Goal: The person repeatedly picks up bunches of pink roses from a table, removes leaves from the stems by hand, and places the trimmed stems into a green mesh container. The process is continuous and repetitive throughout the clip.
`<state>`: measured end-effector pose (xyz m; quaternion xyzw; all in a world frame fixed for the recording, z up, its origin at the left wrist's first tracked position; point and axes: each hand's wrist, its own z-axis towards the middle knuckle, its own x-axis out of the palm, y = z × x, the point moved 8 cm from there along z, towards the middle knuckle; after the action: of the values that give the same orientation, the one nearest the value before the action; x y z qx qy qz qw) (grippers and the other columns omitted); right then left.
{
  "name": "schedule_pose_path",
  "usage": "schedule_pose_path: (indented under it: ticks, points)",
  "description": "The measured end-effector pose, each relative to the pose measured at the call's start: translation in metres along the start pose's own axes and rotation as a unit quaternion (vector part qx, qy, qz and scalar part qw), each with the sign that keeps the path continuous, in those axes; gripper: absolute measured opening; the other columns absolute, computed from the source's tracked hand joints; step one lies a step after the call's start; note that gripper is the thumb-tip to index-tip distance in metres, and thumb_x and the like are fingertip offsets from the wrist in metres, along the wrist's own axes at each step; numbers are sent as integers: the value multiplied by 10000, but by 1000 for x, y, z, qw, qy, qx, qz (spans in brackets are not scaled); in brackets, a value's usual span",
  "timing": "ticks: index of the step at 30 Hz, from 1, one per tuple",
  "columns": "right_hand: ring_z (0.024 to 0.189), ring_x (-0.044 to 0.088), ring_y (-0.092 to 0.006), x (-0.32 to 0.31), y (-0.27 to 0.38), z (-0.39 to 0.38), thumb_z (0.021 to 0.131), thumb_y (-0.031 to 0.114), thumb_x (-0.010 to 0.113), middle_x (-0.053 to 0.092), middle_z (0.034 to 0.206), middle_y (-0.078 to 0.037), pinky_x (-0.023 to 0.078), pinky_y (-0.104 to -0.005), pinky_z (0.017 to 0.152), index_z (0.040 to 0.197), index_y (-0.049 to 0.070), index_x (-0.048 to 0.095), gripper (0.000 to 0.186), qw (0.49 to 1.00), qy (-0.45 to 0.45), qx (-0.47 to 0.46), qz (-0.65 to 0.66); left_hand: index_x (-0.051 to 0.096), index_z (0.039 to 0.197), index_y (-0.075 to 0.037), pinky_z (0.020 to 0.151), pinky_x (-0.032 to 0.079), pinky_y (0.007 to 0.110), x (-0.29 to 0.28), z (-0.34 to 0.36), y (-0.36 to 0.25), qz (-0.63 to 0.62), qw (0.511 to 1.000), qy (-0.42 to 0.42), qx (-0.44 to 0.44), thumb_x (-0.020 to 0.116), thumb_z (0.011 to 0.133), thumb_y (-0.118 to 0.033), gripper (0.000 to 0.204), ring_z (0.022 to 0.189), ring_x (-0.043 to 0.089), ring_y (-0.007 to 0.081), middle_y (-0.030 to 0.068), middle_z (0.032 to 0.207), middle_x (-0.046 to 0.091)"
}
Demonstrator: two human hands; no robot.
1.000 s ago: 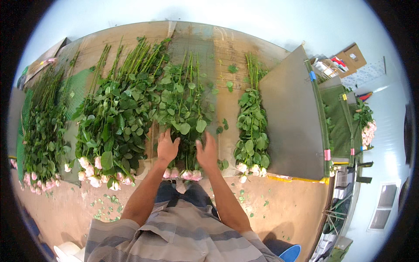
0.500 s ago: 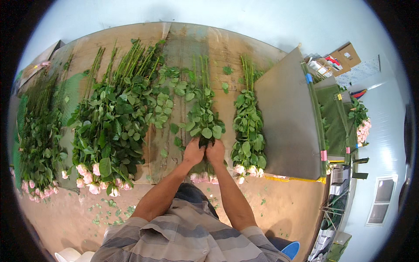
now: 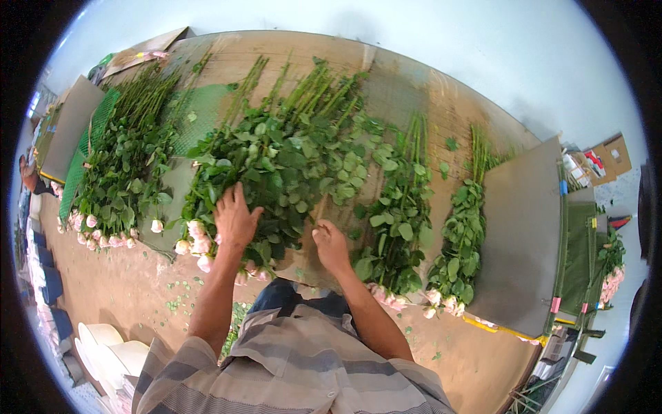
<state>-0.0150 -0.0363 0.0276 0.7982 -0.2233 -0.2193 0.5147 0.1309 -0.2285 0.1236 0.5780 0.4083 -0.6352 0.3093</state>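
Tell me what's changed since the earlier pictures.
Both hands have let go of the middle rose bunch, which was drawn together rightward, away from the large rose heap. The left hand has moved left onto the heap's leaves; the right hand is now left of the bunch, fingers curled. The far-right rose bunch and grey panel stayed put.

1 view: L cam of head-worn fisheye pair, above the bench's (image 3: pixel 398 79) near edge, facing steeply down & a bit fwd. Close in: wearer's shirt (image 3: pixel 296 366) fills btm ctr, L hand (image 3: pixel 236 219) & R hand (image 3: pixel 331 245) approx mid-pic. V. wide: gets bench's near + far edges, wall (image 3: pixel 441 31) past far edge, floor (image 3: pixel 155 279) below near edge.
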Motion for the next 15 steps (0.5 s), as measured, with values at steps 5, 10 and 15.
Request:
schedule_pose_path:
  ticks: [5, 10, 15]
  points:
    - [1132, 534, -378, 52, 10, 34, 948, 319, 518, 502, 1287, -229, 432, -471, 956, 1382, 11, 369, 553, 997, -24, -40, -63, 343, 1379, -30, 897, 466, 458, 10, 24, 10, -103, 990, 101, -2, 639, 753, -216, 716, 1072, 552, 406, 220, 1242, 528]
    - [1157, 513, -369, 66, 25, 37, 952, 330, 512, 469, 1324, -223, 429, -480, 971, 1400, 21, 334, 572, 985, -100, 116, -81, 526, 1185, 41, 825, 484, 322, 8, 57, 53, -490, 856, 159, 50, 588, 744, -107, 468, 892, 622, 209, 140, 976, 657]
    - [1137, 527, -300, 70, 63, 20, 946, 315, 540, 500, 1282, -212, 445, -412, 940, 1386, 6, 352, 570, 986, -155, -61, -21, 520, 1197, 55, 859, 452, 292, -47, 44, 59, -638, 735, 230, -19, 557, 771, -33, 437, 923, 572, 167, 88, 1055, 623]
